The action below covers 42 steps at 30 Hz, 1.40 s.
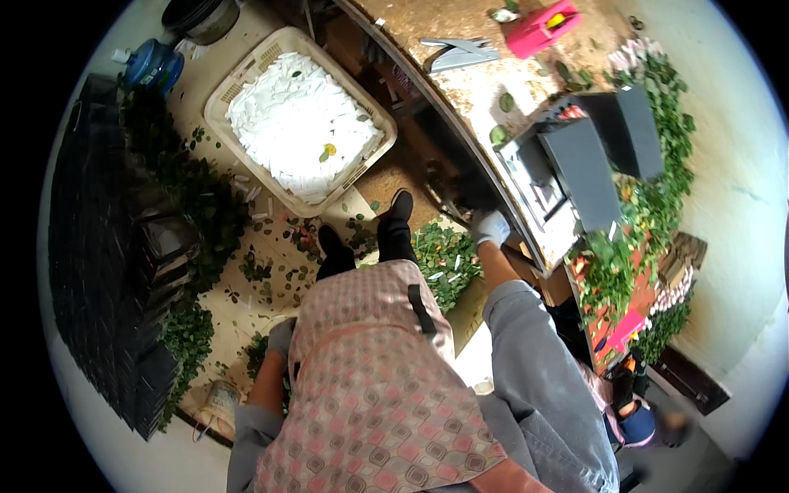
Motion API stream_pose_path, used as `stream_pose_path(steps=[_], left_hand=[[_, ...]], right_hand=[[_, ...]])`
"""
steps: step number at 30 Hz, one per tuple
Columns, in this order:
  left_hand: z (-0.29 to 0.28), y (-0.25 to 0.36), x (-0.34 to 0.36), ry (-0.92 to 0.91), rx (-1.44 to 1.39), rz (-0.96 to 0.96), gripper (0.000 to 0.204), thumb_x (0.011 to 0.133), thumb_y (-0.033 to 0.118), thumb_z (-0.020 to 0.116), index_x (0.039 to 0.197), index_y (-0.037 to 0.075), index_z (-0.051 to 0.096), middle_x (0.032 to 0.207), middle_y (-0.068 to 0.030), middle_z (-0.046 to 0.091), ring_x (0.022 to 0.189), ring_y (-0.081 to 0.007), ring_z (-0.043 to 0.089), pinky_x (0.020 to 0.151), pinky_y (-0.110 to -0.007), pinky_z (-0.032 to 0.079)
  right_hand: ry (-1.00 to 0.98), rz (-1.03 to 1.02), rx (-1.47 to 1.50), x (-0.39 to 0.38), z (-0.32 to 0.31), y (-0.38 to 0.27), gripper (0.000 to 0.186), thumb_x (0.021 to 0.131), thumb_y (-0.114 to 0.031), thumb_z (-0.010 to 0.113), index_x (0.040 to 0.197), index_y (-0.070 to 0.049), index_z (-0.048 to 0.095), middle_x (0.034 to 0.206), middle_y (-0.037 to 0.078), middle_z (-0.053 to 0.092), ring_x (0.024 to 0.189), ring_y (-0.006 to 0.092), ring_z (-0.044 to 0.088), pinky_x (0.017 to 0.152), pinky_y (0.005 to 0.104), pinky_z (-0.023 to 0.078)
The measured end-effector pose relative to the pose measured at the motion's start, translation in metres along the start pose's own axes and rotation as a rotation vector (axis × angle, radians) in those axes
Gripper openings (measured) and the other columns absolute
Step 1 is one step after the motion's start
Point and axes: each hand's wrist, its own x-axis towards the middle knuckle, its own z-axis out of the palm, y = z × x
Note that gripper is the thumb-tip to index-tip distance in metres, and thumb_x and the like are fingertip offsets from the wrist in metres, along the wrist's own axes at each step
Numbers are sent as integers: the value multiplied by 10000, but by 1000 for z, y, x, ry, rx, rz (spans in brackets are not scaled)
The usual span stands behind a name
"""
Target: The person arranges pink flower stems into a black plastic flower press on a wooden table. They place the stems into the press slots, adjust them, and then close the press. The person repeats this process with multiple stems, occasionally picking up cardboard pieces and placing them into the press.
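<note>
Down at my left side, my left hand (280,335) in a grey glove is beside the patterned apron (362,361), its fingers mostly hidden. My right hand (491,228), in a pale glove, is at the front edge of the workbench (448,90), beside the dark space below it; its fingers look closed, and whatever they hold is unclear. Above it on the bench stand grey box-like fixtures (579,172) with bright openings. A grey metal tool (460,57) and a pink holder (530,29) lie farther back.
A beige basket of white pieces (292,119) sits ahead, near a water jug (160,66). Cut foliage (444,255) covers floor beside my feet; dark stacked containers (99,246) line the left. A co-worker (633,419) is at the red-topped table (604,345) on the right.
</note>
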Motion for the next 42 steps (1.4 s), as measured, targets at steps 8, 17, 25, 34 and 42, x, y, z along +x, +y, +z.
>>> stream_pose_path(steps=[8,17,25,34,42], left_hand=[[43,35,-32,-144,83,-139,382,988,313,535,1281,111,675,1235,-178,691,1087,-369,670,926,-462,533],[4,79,-16,-13,254,78,369,965,292,559,1244,74,665,1160,-163,704,1065,-353,663,952,-451,520],[-61,155,-22,168,225,385,471,918,317,644,1331,94,604,1128,-197,703,1005,-381,670,889,-473,530],[-128,272,-70,335,41,1181,819,786,320,768,1460,4,429,1403,-239,511,1258,-417,511,1050,-499,425],[-176,316,-172,592,330,1507,647,883,261,689,1430,-9,474,1417,-240,499,1255,-444,504,1058,-497,429]], right_hand=[[-89,-109,-117,136,57,33,560,927,-366,605,1375,-46,504,1353,250,571,1176,449,585,1007,515,464],[22,-227,-6,129,69,70,430,992,-364,504,1298,-79,606,1319,223,619,1197,395,599,1017,480,474],[387,-719,182,-134,-71,-42,142,889,-78,580,1022,-46,613,962,217,615,858,405,628,738,508,522],[-39,-693,1686,-347,-204,-107,174,1003,-156,595,1077,0,612,844,-17,607,744,56,534,674,220,446],[-92,-760,2073,-402,-266,-106,259,996,-229,644,1130,-8,624,901,-15,634,797,47,563,690,217,476]])
